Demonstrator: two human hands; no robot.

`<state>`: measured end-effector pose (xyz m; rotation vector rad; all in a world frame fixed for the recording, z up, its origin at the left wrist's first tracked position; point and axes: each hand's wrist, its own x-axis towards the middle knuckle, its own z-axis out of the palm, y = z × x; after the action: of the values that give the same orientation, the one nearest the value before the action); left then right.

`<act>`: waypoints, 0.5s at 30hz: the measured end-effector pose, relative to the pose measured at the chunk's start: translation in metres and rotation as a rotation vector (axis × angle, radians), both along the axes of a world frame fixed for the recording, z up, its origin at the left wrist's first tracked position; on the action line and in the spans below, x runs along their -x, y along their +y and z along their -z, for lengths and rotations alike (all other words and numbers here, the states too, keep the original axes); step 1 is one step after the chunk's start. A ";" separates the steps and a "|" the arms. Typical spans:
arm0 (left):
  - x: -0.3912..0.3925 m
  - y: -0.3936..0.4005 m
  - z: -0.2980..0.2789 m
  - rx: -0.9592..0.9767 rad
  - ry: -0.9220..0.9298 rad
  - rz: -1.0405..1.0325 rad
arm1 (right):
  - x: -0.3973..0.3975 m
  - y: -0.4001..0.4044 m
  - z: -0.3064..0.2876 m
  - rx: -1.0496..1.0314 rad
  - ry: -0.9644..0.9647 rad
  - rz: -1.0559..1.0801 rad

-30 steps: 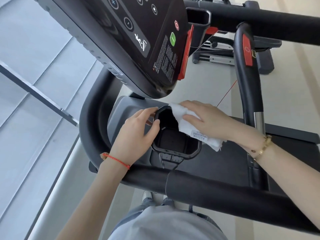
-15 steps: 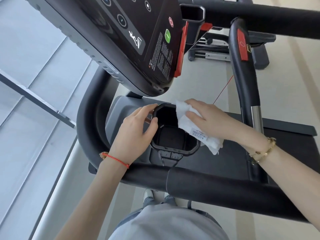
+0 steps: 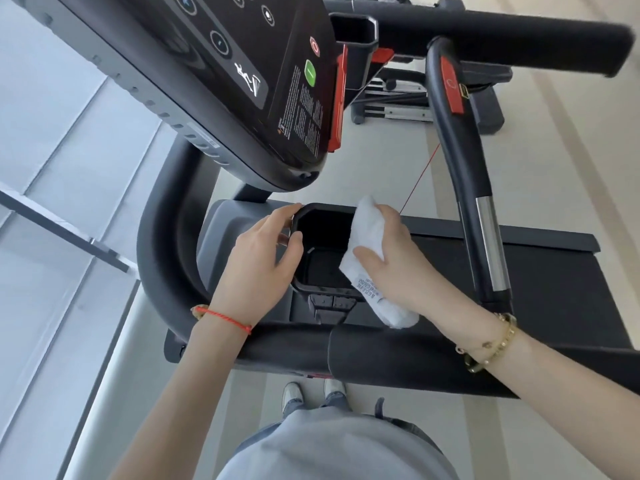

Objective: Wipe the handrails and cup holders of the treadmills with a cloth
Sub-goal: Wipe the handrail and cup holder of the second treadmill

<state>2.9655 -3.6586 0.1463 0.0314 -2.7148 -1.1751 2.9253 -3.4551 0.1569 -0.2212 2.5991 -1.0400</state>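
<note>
Pale striped floor under a black treadmill. Left hand grips the cup holder rim; right hand clasps the cloth (now more upright) against its right wall.

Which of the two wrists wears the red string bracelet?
The left hand's wrist, beside the cup holder, wears the red string bracelet. The right hand's wrist wears a gold bracelet.

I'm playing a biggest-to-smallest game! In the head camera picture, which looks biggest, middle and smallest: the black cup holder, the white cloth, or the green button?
1. The cup holder looks biggest.
2. The white cloth comes next, though the right hand gripping it hides part of it, so this is less sure.
3. The green button looks smallest by far.
</note>
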 end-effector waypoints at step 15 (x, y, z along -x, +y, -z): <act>0.001 0.001 -0.002 -0.012 -0.006 0.008 | -0.020 0.003 -0.016 0.202 -0.277 0.127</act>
<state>2.9648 -3.6579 0.1483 0.0257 -2.7160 -1.1949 2.9458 -3.4516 0.1730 0.0409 2.2850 -1.2798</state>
